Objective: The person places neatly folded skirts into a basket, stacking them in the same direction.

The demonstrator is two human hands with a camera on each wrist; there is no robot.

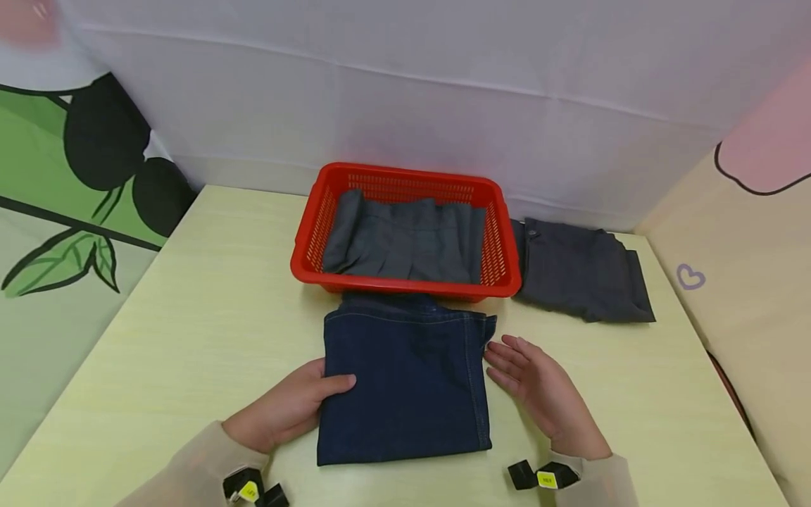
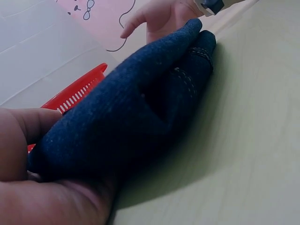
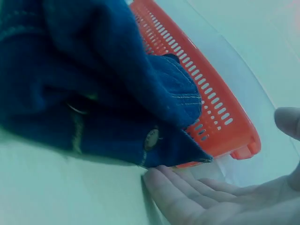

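Folded dark-blue jeans (image 1: 402, 387) lie in front of the red basket, their back edge right at its front wall. My left hand (image 1: 294, 405) grips them by the left side, thumb on top and fingers tucked underneath, hidden from above. In the left wrist view the layers of the jeans (image 2: 112, 112) bulge up off the table beside the thumb. My right hand (image 1: 538, 380) is at the right side with fingers extended, palm facing the fabric. Its fingertips are right at a corner of the jeans (image 3: 117, 140) where a metal button shows.
The red plastic basket (image 1: 405, 284) stands at the back against the white cloth wall (image 1: 405, 91), with folded grey clothing (image 1: 405, 239) inside. Right of it lies a folded dark-grey garment (image 1: 583, 274). Pale wood-look tabletop (image 1: 190, 338) extends to both sides.
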